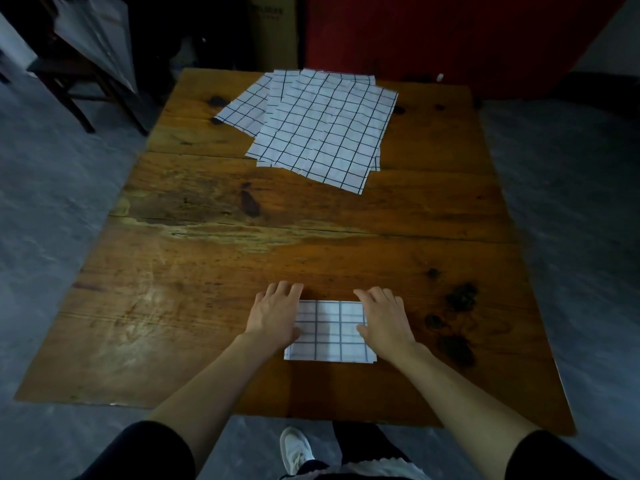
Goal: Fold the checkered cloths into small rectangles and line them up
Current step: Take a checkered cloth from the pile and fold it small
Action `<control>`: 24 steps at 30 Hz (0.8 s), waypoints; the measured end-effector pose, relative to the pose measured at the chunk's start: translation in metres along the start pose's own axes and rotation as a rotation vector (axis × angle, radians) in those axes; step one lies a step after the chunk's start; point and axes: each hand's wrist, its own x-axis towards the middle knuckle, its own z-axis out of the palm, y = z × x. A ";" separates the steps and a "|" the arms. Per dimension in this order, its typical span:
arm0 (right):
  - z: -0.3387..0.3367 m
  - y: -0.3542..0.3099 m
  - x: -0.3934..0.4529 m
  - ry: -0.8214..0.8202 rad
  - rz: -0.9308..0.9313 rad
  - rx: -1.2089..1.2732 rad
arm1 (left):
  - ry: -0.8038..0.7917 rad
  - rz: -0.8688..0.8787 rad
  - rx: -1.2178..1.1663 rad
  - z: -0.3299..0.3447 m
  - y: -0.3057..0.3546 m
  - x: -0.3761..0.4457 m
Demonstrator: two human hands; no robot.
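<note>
Checkered cloths lie in two places on the wooden desk. One folded cloth, a small white rectangle with dark grid lines, sits near the near edge, a little right of the middle. Both hands lie flat on it, one at each side. The left hand covers the cloth's left edge, its fingers stretched out and relaxed, reaching past the far left corner onto the bare wood, with the thumb lying on the fabric. The right hand covers the right edge in the same way, its fingers straight and loose over the far right corner, thumb on the cloth. Neither hand curls round or pinches anything; both press down with open palms.

Toward the far edge of the desk lies a loose pile of unfolded cloths, several large sheets of the same white fabric with dark squares, overlapping at slightly different angles and fanned toward the left. The pile is well apart from the folded piece, with a broad stretch of knotted, worn wood between them.

Dark sleeves cover the upper arms at the bottom of the view, and a white shoe shows on the grey floor below the near edge. A red panel stands beyond the far side, with a dark wooden chair at far left
</note>
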 end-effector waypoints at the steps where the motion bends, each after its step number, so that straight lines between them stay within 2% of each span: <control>1: -0.002 0.001 0.003 -0.011 -0.004 -0.009 | -0.013 -0.002 0.009 -0.001 0.000 0.002; 7: -0.009 0.005 0.016 -0.080 -0.045 -0.044 | -0.051 0.001 0.047 -0.007 0.002 0.012; 16: -0.010 0.002 0.014 -0.009 -0.101 0.037 | 0.018 0.009 -0.005 -0.006 0.001 0.004; 20: -0.015 -0.002 0.010 0.023 -0.089 0.151 | 0.048 0.021 -0.112 -0.009 -0.003 -0.004; 24: -0.020 -0.004 0.006 0.031 -0.041 0.286 | 0.066 0.034 -0.324 -0.016 -0.011 -0.011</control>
